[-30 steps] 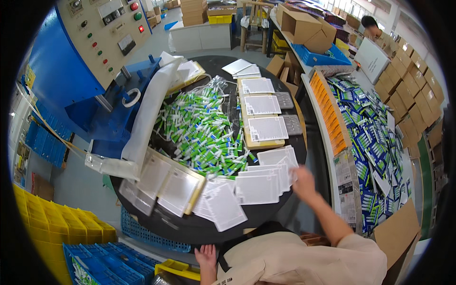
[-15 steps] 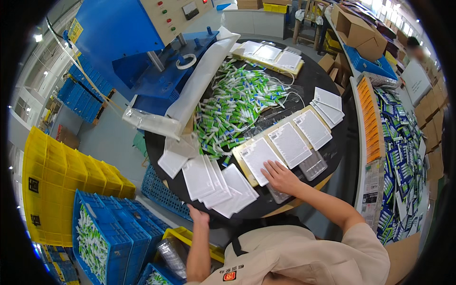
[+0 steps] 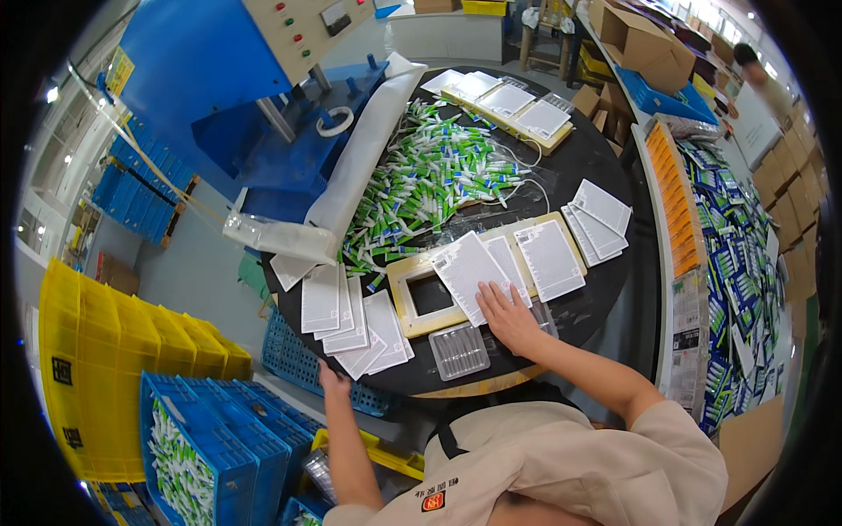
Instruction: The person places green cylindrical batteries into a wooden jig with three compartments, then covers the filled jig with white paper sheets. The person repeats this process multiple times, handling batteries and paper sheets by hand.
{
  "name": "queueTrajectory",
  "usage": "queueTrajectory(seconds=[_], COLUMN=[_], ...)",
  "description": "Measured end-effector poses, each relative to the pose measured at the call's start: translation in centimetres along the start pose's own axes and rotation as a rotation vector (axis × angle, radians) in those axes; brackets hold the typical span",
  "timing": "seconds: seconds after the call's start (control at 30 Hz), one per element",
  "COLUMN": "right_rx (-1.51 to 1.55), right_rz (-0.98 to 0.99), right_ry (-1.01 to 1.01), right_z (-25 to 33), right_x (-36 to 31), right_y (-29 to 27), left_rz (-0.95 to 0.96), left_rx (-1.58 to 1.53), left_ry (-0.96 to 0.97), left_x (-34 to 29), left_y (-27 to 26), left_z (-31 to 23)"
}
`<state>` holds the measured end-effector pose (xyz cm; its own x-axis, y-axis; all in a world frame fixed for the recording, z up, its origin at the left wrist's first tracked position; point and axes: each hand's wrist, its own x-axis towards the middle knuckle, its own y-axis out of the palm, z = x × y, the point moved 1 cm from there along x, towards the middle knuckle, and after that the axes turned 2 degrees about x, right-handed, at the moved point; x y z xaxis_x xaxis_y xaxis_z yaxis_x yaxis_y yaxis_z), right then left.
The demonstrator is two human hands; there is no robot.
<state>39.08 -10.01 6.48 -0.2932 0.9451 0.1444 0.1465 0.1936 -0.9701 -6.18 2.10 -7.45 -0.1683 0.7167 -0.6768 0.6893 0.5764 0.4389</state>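
My right hand [image 3: 507, 317] lies flat, fingers stretched out, on a white printed card [image 3: 471, 267]. This card sits askew over a second white card on a long cream-coloured frame [image 3: 405, 302], leaving a rectangular window at the frame's left end uncovered. Another white card [image 3: 551, 263] covers the frame's right part. Just in front of the frame is a clear ribbed plastic tray [image 3: 460, 352]. My left hand [image 3: 334, 379] is at the near-left rim of the round black table [image 3: 421, 373]; its fingers are mostly hidden, so their grip is unclear.
Green-and-white tubes [image 3: 430, 180] are heaped mid-table. White cards fan out at left [image 3: 351, 316] and right [image 3: 596, 223]. A second loaded frame [image 3: 509, 110] lies at the back. A blue press [image 3: 289, 131] stands far left; yellow crates [image 3: 132, 351] and blue crates [image 3: 219, 438] flank me.
The near frame and left card fan have shifted left. The card under my right hand now sits further right on the frame, exposing its left window. The ribbed tray shows more fully.
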Motion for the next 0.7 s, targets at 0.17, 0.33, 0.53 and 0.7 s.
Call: queueTrajectory(seconds=[0.17, 0.33, 0.53, 0.7], right_rx=[-0.004, 0.184, -0.062, -0.092], right_rz=[-0.011, -0.347, 0.08, -0.165], right_ry=[-0.197, -0.007, -0.089, -0.109], right_z=[-3.1, -10.4, -11.5, -13.4], right_x=[0.4, -2.6, -7.9, -8.1], right_y=[-1.0, -5.2, -2.3, 0.3], left_rz=[-0.409, 0.486, 1.106, 1.232], left_rx=[0.655, 1.459, 1.956, 2.229], left_ry=[0.387, 1.174, 1.411, 1.193], left_x=[-9.4, -21.8, -23.1, -21.0], left_y=[0.9, 9.6, 15.4, 15.6], left_z=[4.2, 7.1, 9.1, 9.3])
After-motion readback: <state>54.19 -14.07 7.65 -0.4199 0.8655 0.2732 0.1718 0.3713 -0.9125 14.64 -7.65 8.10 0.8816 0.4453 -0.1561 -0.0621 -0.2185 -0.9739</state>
